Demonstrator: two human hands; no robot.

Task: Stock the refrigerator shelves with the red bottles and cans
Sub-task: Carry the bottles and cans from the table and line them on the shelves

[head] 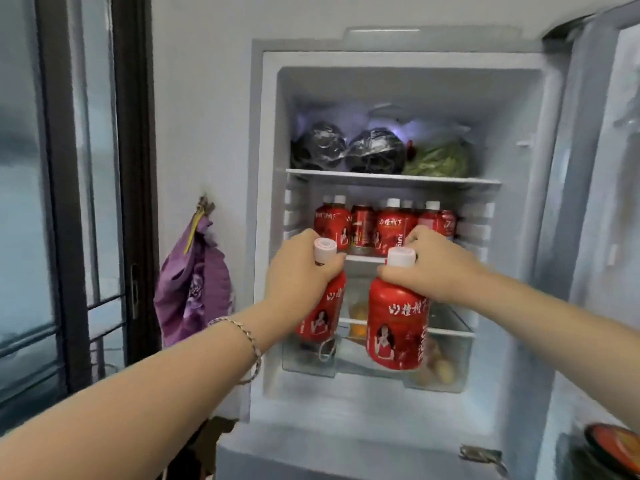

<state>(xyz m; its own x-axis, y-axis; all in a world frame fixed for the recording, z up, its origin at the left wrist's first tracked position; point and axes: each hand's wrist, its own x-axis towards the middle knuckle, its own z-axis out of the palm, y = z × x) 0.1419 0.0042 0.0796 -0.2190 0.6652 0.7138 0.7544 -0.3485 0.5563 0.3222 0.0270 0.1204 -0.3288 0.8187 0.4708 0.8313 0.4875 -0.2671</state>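
Head view — both hands (301, 268) grasping red bottles (396, 323) before the middle shelf's (363, 258) crowded front edge.

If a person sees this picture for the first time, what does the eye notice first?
Two red bottles held up at the centre, before the open fridge: the left hand grips one bottle, the right hand the other bottle, both near the neck. Behind them, the middle shelf already carries a row of red bottles and cans.

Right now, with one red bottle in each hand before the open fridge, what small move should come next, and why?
Probably carry the right hand and its bottle forward onto the middle shelf. The red bottles and cans stand at the back there, and the front edge looks free.
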